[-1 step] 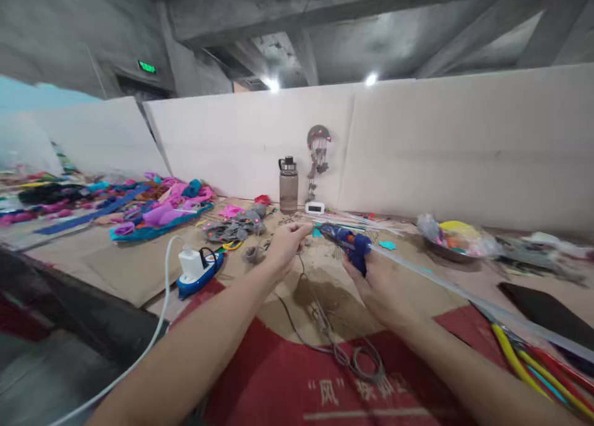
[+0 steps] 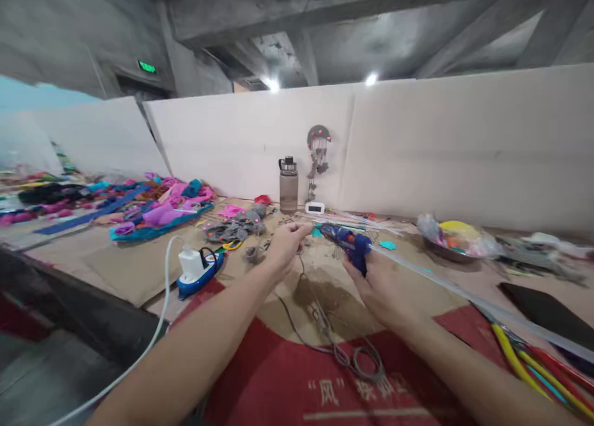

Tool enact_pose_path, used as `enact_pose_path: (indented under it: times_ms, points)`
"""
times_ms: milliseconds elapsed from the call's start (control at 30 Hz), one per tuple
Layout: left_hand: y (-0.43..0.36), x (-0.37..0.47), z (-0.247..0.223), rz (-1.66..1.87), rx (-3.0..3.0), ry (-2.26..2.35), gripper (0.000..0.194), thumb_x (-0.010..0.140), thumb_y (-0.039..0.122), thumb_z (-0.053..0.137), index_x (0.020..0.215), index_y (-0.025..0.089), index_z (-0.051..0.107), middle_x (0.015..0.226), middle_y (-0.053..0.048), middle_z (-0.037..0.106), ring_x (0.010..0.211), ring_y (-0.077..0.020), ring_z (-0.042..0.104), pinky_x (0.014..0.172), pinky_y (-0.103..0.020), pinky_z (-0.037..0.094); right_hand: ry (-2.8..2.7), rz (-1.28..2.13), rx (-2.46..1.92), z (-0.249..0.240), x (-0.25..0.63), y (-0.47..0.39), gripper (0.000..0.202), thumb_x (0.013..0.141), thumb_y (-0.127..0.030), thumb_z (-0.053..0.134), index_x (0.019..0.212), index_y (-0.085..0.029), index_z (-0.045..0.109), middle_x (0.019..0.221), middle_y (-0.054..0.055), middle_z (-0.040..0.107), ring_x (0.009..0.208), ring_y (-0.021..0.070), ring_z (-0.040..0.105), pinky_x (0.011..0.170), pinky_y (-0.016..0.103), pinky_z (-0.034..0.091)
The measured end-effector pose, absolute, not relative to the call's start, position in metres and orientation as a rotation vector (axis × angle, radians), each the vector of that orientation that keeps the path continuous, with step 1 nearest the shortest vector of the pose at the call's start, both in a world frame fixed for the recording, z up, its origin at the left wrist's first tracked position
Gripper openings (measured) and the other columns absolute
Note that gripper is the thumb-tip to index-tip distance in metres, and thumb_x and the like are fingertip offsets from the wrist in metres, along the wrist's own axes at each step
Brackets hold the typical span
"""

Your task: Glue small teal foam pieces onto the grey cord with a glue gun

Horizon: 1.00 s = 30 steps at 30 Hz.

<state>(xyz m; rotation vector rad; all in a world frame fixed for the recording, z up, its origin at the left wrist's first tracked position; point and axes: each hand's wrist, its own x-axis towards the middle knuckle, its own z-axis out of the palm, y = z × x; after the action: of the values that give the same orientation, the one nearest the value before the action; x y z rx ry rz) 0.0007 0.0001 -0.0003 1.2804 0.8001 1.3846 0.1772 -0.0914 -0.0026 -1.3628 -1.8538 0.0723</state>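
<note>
My right hand (image 2: pixel 371 277) is wrapped round the handle of a blue glue gun (image 2: pixel 355 247), whose nozzle points left. A long clear glue stick (image 2: pixel 440 281) runs out of its back toward the lower right. The fingers of my left hand (image 2: pixel 288 243) are pinched together just left of the nozzle; whatever they hold is too small to make out. Below the hands a grey cord (image 2: pixel 338 350) lies loosely coiled. Small teal pieces lie near the gun, one of them (image 2: pixel 387 245) to its right.
A bottle (image 2: pixel 288 188) and a small white clock (image 2: pixel 314 208) stand by the white partition. Grey felt pieces (image 2: pixel 234 228), a blue power strip (image 2: pixel 199 277) and coloured cloth (image 2: pixel 162 213) are on the left. A metal bowl (image 2: pixel 450 251), a dark phone (image 2: pixel 547 311) and pliers (image 2: pixel 515 355) lie right.
</note>
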Motion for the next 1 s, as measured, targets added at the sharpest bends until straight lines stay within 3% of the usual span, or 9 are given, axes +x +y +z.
enact_pose_path:
  times_ms: [1000]
  points:
    - [-0.0018,0.0040,0.0012,1.398,1.276,0.822,0.030,0.064,0.040,0.071,0.071,0.013,0.062,0.043,0.007,0.041,0.039,-0.0036,0.029,0.043,-0.021,0.017,-1.831,-0.024,-1.275,-0.0045,0.1825,-0.0879,0.023,0.088,-0.034,0.041,0.095,-0.018,0.055,0.084,0.009,0.063,0.076,0.0230,0.057,0.071,0.036,0.044]
